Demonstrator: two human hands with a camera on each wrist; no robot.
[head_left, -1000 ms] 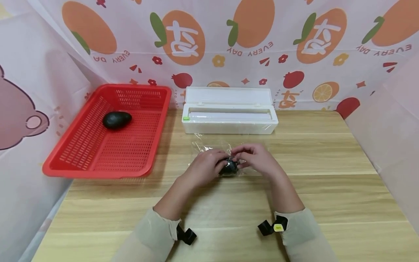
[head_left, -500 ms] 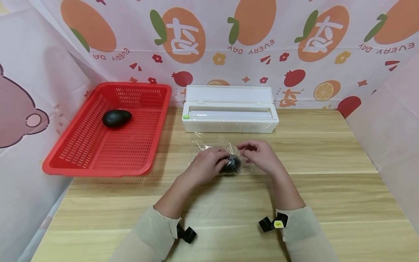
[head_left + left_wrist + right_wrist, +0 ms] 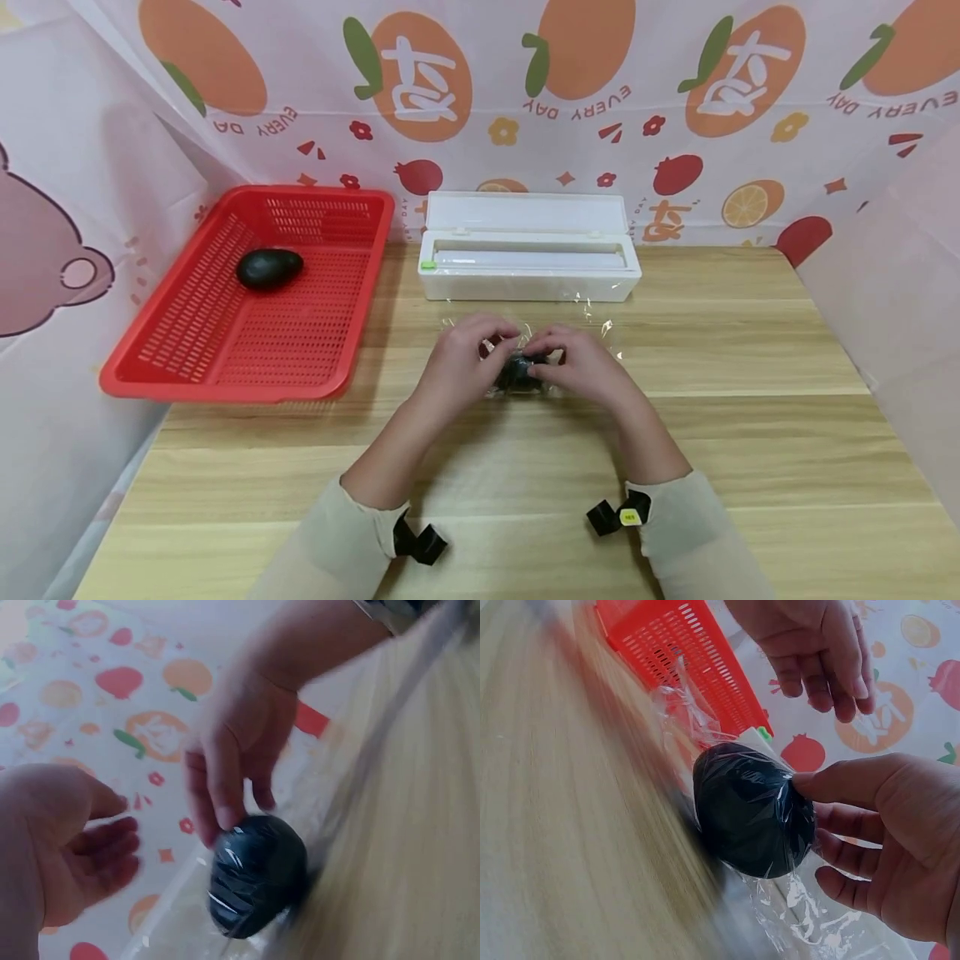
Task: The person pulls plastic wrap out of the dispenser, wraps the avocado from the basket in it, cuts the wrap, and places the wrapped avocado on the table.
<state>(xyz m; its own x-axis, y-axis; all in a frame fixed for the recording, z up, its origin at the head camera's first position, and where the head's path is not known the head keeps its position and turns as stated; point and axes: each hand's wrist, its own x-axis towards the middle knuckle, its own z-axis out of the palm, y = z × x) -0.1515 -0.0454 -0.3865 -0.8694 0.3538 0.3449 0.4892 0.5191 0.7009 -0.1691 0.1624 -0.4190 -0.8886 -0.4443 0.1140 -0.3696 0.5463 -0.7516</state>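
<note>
Wrapped avocado (image 3: 517,372) lies between both hands, front of the white box (image 3: 528,275). Right hand (image 3: 581,362) fingers (image 3: 840,855) curl against it; left hand (image 3: 465,358) hovers relaxed, holding nothing.

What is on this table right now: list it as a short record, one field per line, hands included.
wrapped item: dark avocado in clear film, lying on the table
right hand: thumb and fingers touch the avocado
left hand: open, fingers relaxed above the avocado, holding nothing
basket: red basket at the left, with a second avocado inside
film box: white box behind the hands, lid open
</note>
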